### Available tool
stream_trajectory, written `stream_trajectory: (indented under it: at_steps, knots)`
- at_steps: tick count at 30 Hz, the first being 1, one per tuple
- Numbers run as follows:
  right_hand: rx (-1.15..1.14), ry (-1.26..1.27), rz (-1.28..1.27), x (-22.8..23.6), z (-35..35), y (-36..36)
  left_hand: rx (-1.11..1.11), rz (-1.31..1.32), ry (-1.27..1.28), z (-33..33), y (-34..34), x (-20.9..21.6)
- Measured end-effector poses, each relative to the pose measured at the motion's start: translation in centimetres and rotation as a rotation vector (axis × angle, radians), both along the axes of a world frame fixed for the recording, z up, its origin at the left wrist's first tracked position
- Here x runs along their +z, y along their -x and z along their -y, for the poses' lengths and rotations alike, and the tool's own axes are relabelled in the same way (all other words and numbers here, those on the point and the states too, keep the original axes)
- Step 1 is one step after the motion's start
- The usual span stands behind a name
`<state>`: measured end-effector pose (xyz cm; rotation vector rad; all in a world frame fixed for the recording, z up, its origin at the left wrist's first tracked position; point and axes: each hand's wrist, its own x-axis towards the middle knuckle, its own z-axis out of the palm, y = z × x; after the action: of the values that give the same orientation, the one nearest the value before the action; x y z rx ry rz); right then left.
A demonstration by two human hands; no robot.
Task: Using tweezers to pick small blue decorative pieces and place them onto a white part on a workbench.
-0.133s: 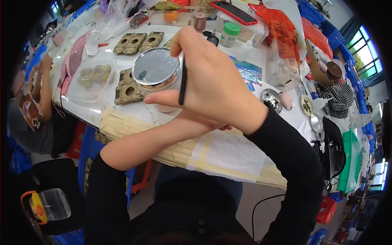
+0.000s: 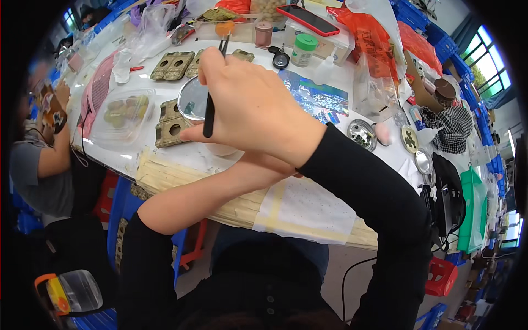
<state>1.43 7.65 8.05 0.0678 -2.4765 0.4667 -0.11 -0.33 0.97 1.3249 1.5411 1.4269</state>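
Observation:
Black tweezers (image 2: 209, 113) are gripped in my right hand (image 2: 250, 104), their two slim tips pointing away from me above the fingers. This hand crosses over my left hand (image 2: 267, 166), whose fingers are hidden beneath it. Just left of my right hand is a round jar with a shiny silver-rimmed top (image 2: 191, 102), largely covered by the hand. Small dark bits show on that top. Beside the jar lie camouflage-patterned blocks with round holes (image 2: 169, 132), and more such blocks (image 2: 172, 66) lie farther back.
A clear plastic food box (image 2: 122, 115) stands at left. Behind my hands are a green-lidded jar (image 2: 304, 49), a red-edged phone (image 2: 309, 21) and iridescent sheets (image 2: 319, 93). A round metal tin (image 2: 362, 135) lies at right. A person's arm (image 2: 52, 157) is at the far left.
My right hand has shifted left with the tweezers and covers more of the jar top. The tweezers' tips now show above the fingers. My left forearm has hardly moved.

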Motion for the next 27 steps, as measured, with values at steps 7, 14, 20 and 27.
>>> stream_trajectory:
  at_steps: [7,14,20,27]
  knots:
    - [-0.051,-0.11,0.094,0.7,0.2,1.3,-0.116,0.11,0.262,0.3,-0.3,2.4]
    - [-0.077,-0.11,0.131,1.1,-3.1,2.2,-0.259,0.458,0.186,0.0,0.1,-0.2]
    - [-0.065,-0.112,0.002,0.7,-6.1,2.2,-0.28,0.485,0.21,0.0,0.1,0.2]
    - [-0.123,0.1,0.1,6.7,-8.9,-3.5,-0.254,0.466,0.22,0.1,0.2,0.6]
